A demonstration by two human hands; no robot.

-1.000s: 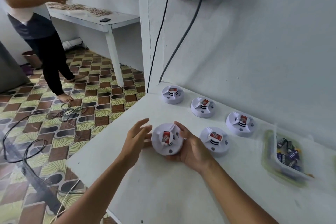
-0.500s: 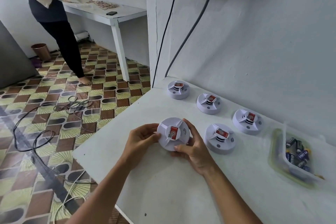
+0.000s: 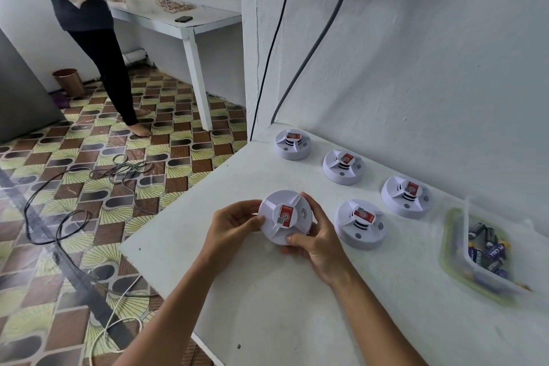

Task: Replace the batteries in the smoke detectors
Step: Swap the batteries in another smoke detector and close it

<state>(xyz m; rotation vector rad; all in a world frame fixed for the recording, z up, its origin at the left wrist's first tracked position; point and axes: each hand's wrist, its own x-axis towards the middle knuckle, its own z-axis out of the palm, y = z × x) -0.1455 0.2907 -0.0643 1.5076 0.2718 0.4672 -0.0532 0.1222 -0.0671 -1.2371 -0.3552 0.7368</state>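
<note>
A white smoke detector [image 3: 284,217] with a red label on its raised centre is held just above the near-left part of the white table [image 3: 267,306], gripped from both sides. The left hand [image 3: 234,224] curls its fingers against the rim at nine o'clock, thumb on top; the right hand [image 3: 319,239] wraps the rim from three to five o'clock, thumb pressed on the lower edge and fingers behind. At three o'clock from it, just beside the right hand, a second detector [image 3: 360,223] sits on the table. Three more stand nearer the wall: one at two o'clock [image 3: 406,197], one at one o'clock [image 3: 343,166], and the farthest at twelve o'clock [image 3: 292,144] by the table's corner. Well to the right, at four o'clock, a clear plastic container [image 3: 469,264] with a green-edged rim holds loose batteries [image 3: 487,252]. Two cables [image 3: 309,50] drop from wall sockets down behind the table. Across the patterned floor [image 3: 89,187], another person [image 3: 92,24] stands at a second white table.
</note>
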